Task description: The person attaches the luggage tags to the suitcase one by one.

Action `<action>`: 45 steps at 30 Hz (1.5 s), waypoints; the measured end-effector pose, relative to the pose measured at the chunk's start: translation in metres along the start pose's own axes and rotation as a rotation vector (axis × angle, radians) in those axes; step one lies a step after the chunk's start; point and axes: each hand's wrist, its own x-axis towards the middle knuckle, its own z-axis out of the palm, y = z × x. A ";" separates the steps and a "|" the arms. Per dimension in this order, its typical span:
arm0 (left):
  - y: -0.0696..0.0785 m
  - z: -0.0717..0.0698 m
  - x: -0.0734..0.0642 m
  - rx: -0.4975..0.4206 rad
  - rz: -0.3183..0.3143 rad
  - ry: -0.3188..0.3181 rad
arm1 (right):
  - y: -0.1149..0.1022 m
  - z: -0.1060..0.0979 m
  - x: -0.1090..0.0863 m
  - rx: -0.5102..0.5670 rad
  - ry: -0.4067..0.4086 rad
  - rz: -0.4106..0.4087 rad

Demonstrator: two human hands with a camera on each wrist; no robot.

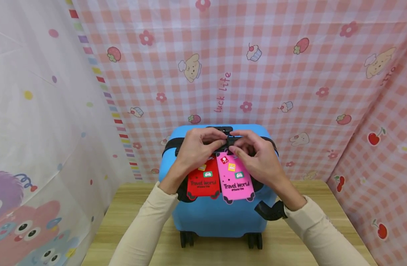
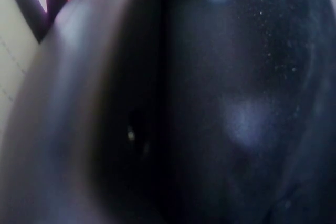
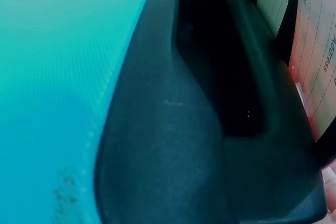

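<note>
A blue suitcase (image 1: 220, 218) stands upright on its wheels, with a black band round its upper part. My left hand (image 1: 197, 147) pinches a small black strap (image 1: 230, 141) between thumb and fingers at the suitcase's top handle. From the other side my right hand (image 1: 258, 155) pinches the same strap; whether it has a buckle is hidden by the fingers. Below the hands hang a red luggage tag (image 1: 203, 183) and a pink luggage tag (image 1: 235, 181), side by side. The right wrist view shows the suitcase's black handle housing (image 3: 168, 108) and the lined card of a tag (image 3: 315, 51).
The suitcase rests on a wood-grain table (image 1: 130, 218). A pink checked cloth (image 1: 223, 55) hangs close behind it. On the left is a white patterned curtain (image 1: 57, 122). A black band (image 1: 271, 211) sits at my right wrist. Dark, blurred surfaces fill most of the left wrist view.
</note>
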 end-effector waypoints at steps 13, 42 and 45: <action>0.001 -0.001 -0.001 -0.007 -0.008 -0.019 | 0.001 0.001 0.000 0.008 0.012 0.002; 0.000 -0.003 -0.002 -0.120 -0.056 -0.024 | 0.000 0.001 0.000 -0.057 0.021 0.011; 0.000 -0.004 -0.003 -0.146 -0.049 -0.031 | -0.001 0.001 0.000 -0.072 0.018 0.011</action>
